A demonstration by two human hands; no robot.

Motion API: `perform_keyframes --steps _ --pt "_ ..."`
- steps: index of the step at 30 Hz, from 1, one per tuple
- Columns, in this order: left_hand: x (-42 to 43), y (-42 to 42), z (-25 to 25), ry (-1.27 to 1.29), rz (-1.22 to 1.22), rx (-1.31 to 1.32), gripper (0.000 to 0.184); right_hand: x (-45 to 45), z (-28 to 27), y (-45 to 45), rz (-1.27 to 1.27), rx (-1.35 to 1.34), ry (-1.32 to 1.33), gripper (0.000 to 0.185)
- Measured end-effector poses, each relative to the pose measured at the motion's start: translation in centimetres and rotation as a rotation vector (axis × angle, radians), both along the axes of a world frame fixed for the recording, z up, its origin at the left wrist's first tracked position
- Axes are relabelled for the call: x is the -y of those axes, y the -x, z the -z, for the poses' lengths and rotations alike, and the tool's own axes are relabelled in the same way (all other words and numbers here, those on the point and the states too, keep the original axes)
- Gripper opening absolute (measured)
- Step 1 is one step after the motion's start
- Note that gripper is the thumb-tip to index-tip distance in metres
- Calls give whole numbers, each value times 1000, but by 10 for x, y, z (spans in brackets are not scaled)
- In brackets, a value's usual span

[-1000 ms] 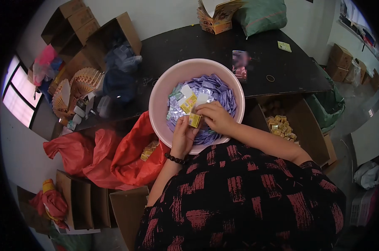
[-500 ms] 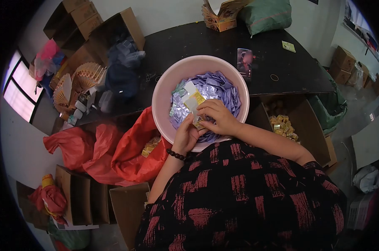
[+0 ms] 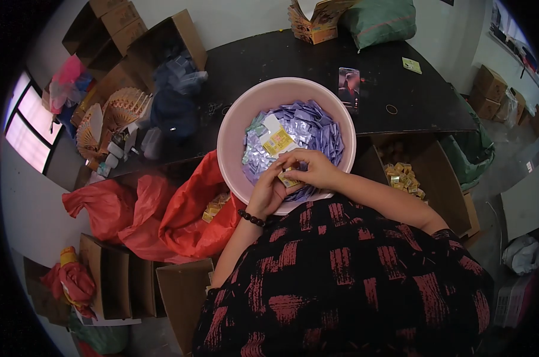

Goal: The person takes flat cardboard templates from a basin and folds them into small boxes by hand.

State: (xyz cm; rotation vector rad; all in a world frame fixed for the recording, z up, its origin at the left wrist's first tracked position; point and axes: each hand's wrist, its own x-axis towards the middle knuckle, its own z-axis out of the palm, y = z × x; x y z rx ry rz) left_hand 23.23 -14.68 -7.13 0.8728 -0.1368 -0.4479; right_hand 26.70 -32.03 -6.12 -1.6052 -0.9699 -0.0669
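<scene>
My left hand (image 3: 270,193), a dark beaded bracelet at its wrist, curls around a small yellow box (image 3: 290,177) over the near side of a pink basin (image 3: 228,143). The fingers of my right hand (image 3: 310,166) are bent over the same box and cover part of it. Just beyond my fingertips is a yellow-and-white carton (image 3: 277,141) with a white flap; whether it rests on the packets or touches my fingers I cannot tell. Many shiny purple packets (image 3: 323,128) fill the basin, with some greenish ones at its left.
Small yellow boxes lie in a cardboard box (image 3: 448,178) at right and in a red plastic bag (image 3: 186,229) at left. On the black table (image 3: 251,59) are a phone (image 3: 348,89), a rubber band (image 3: 391,109), a yellow card (image 3: 411,65) and a green sack (image 3: 379,24). Decorated fans (image 3: 124,110) stand at left.
My right hand has drawn back toward me from the yellow-and-white carton, which now shows more fully. Its fingers have closed in over the small box at my left hand.
</scene>
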Motion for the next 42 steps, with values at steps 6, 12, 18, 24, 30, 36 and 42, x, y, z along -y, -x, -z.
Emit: perform_keyframes --steps 6,12,18,24,30,36,42 --pt "1 4 0 25 -78 85 42 -5 -5 7 307 -34 -115 27" --pt "3 3 1 -40 -99 136 43 -5 3 -1 24 -300 -281 26" --pt "2 1 6 -72 -128 119 45 -1 0 -2 53 -332 -225 18" --pt "2 2 5 -78 -168 101 44 -4 -8 8 243 46 -32 19" --pt "3 4 6 -129 -230 136 42 -5 -10 8 298 281 166 23" --pt "3 2 7 -66 -246 136 42 -14 -1 13 306 154 -40 23" --pt "3 1 10 -141 -266 135 40 -14 -1 9 369 376 89 24"
